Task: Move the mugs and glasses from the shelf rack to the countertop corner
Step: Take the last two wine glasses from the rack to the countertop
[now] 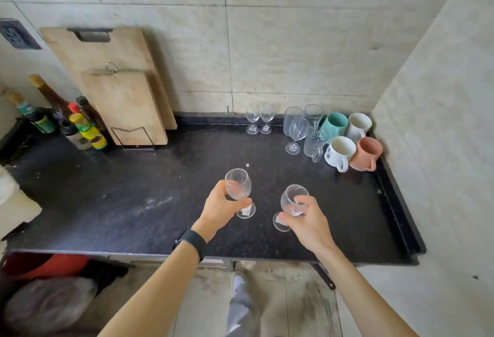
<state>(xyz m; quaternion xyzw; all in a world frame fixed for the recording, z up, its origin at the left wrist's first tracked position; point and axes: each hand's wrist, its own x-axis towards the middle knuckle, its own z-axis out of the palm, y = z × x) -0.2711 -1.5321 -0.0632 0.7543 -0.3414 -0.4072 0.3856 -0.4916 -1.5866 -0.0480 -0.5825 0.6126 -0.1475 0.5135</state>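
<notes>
My left hand (219,206) grips a clear stemmed glass (238,184) by its bowl, held above the middle of the black countertop (133,189). My right hand (307,220) holds a second stemmed glass (292,199), tilted to the left. In the far right corner stand a teal mug (334,124), two white mugs (358,126) (339,152) and a terracotta mug (367,153). Beside them are several clear glasses (303,129). Two small stemmed glasses (258,120) stand by the back wall. The shelf rack is out of view.
Two wooden cutting boards (117,82) lean on the back wall in a wire stand at the left. Several sauce bottles (66,120) cluster at the far left. The counter has a raised rim (398,203) along its right side next to the wall.
</notes>
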